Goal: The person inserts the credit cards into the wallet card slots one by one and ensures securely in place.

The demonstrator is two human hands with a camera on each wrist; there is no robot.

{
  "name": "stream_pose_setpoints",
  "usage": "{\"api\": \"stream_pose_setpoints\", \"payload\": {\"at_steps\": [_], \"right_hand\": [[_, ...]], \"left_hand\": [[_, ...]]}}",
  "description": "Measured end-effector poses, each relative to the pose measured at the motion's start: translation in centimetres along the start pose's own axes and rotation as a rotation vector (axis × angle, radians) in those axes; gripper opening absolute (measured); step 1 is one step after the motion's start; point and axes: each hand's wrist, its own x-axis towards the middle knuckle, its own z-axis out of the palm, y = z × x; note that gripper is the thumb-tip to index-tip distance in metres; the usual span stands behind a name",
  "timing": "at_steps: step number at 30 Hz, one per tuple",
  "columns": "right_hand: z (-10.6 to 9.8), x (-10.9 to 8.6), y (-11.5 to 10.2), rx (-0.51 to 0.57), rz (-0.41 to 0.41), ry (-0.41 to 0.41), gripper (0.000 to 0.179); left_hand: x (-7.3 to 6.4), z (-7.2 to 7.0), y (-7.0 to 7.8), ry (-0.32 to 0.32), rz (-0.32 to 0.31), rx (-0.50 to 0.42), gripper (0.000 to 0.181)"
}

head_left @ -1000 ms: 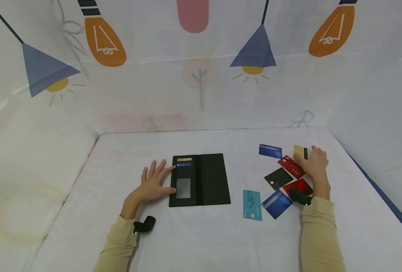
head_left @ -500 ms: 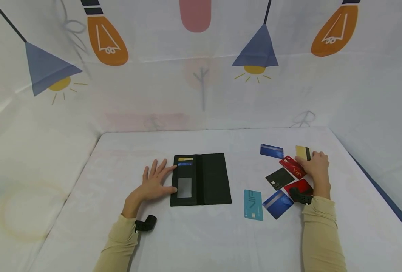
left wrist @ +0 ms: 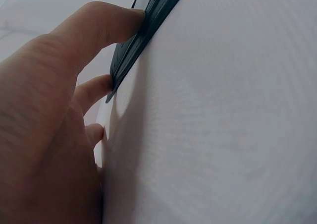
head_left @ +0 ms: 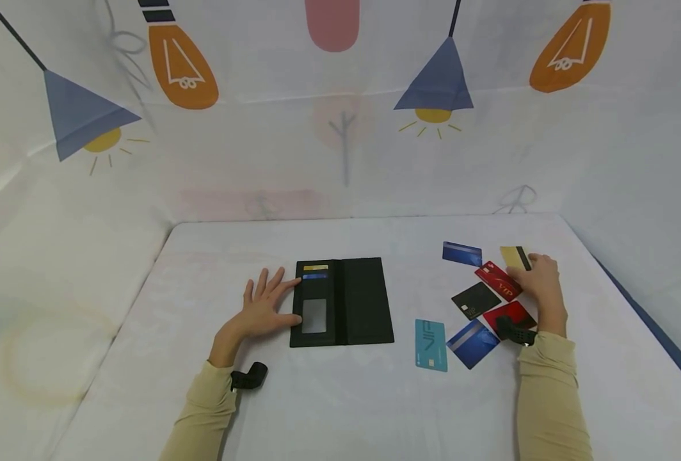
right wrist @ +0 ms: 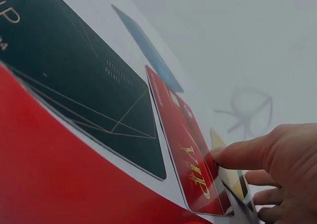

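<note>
A dark card wallet [head_left: 366,301] lies spread flat on the white table, with a yellow and a blue card edge showing in its left-side slots above a clear window. My left hand [head_left: 256,317] rests at its left edge, fingers spread, thumb and a fingertip touching the border. Over on the right, my right hand [head_left: 542,285] pinches a yellow card [head_left: 512,256] with a black stripe, thumb at the near edge and fingers curled at the right end. The thumb [right wrist: 237,155] is also right beside the red VIP card [right wrist: 181,140]. Part of the yellow card is hidden by the hand.
Around the right hand lie a blue card [head_left: 462,253], a black card [head_left: 475,301], another red card [head_left: 507,315] partly under the wrist camera, a larger blue card [head_left: 473,344] and a teal VIP card [head_left: 431,346]. A printed cloth wall [head_left: 346,153] stands behind the table.
My right hand has shifted slightly right and its fingers have curled in more at the yellow card, which has turned a little. My left hand stays on the wallet.
</note>
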Motion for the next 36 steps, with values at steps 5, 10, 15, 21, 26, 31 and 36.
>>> {"api": "stream_pose_setpoints", "payload": {"at_steps": [5,10,15,21,26,31,36], "right_hand": [[0.2,0.0,-0.2,0.044,0.024,0.017,0.076],[0.5,-0.2,-0.8,0.070,0.052,0.048,0.076],[0.8,-0.3,-1.0,0.055,0.036,0.087,0.074],[1.0,-0.3,-1.3,0.029,-0.048,0.163,0.070],[1.0,-0.5,-1.8,0.029,-0.118,0.216,0.066],[1.1,-0.6,-2.3,0.060,-0.178,0.271,0.061],[1.0,-0.7,-2.6,0.094,-0.202,0.307,0.059]], "left_hand": [[0.0,0.0,0.1,0.000,-0.001,-0.005,0.081],[0.1,0.0,0.0,-0.001,-0.006,0.000,0.081],[0.1,0.0,0.0,0.002,0.001,0.015,0.081],[0.1,0.0,0.0,-0.004,-0.003,0.018,0.081],[0.1,-0.2,0.2,-0.004,-0.006,0.015,0.082],[0.0,-0.1,0.2,-0.001,-0.003,0.012,0.081],[0.0,-0.1,0.3,-0.001,-0.004,0.008,0.081]]}}
